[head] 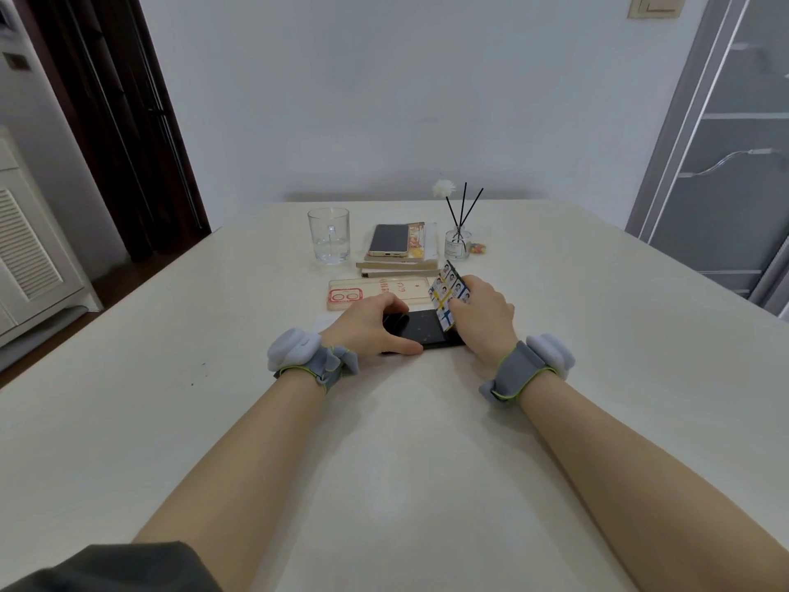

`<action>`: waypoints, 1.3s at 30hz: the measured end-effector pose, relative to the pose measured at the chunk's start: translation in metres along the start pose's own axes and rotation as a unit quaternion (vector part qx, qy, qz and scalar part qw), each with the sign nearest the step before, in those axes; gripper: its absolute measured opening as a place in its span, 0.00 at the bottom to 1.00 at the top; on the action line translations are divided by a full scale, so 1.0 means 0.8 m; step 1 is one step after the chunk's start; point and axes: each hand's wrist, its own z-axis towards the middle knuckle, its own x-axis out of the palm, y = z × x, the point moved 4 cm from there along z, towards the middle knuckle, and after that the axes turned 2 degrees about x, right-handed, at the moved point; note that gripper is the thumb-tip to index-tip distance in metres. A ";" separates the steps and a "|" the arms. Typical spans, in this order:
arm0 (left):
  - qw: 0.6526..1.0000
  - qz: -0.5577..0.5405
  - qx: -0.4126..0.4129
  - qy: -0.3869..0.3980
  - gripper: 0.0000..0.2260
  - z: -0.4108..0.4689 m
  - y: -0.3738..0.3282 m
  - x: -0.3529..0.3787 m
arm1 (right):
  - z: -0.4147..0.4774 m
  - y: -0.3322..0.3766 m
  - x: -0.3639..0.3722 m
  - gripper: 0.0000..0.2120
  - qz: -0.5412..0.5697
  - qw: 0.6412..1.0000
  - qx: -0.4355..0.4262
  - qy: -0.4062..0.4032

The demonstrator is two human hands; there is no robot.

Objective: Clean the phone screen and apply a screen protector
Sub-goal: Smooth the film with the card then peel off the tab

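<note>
A black phone [420, 331] lies screen up on the white table [384, 442], lengthwise left to right. My left hand [371, 324] grips its left end, thumb on the near edge and fingers over the far edge. My right hand [484, 318] holds a stiff printed card [448, 294] with small pictures and yellow bands, tilted on edge with its lower edge on the right part of the screen. Both wrists wear grey bands. A small white piece [326, 322] peeks out left of my left hand.
Behind the phone lies a clear phone case with red print [375, 292]. Farther back stand a glass mug [329, 235], a second phone [389, 240] on stacked books [399, 264], and a reed diffuser bottle [457, 243] with small colourful beads beside it.
</note>
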 end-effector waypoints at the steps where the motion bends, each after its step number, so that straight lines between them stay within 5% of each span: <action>1: 1.000 0.001 0.000 0.000 0.29 0.000 0.000 0.000 | 0.000 -0.001 0.000 0.13 -0.003 1.000 0.001 0.000; 39: 1.000 -0.001 -0.007 -0.001 0.32 0.000 0.005 0.000 | 0.001 0.005 0.005 0.12 0.012 1.000 0.013 0.017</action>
